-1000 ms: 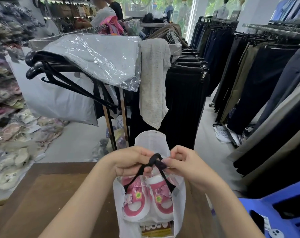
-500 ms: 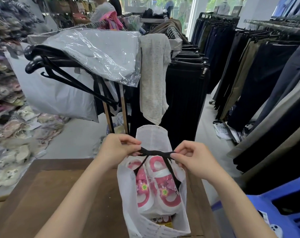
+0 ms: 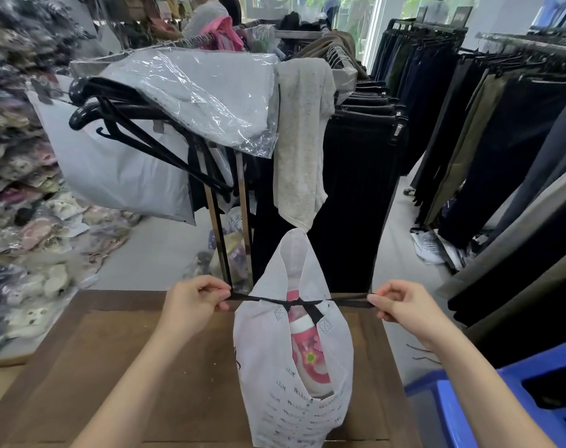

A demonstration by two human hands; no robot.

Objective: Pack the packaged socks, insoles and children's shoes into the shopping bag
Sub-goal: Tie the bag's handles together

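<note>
The shopping bag [image 3: 294, 399] stood on the desk [image 3: 146, 367] with the children's shoes [image 3: 307, 360] inside; socks and insoles were not visible. The left hand [image 3: 191, 305] and right hand [image 3: 404, 308] each pinched an end of the black ties [image 3: 302, 302], pulled taut, so packing seemed nearly done

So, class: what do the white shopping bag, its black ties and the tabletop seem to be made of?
Shopping bag: likely thin non-woven fabric, matte, slightly see-through, stitched patches at the handles.
Black ties: flat woven ribbon or tape, probably, pulled taut.
Tabletop: brown wood or veneer, dull, scuffed.
</note>
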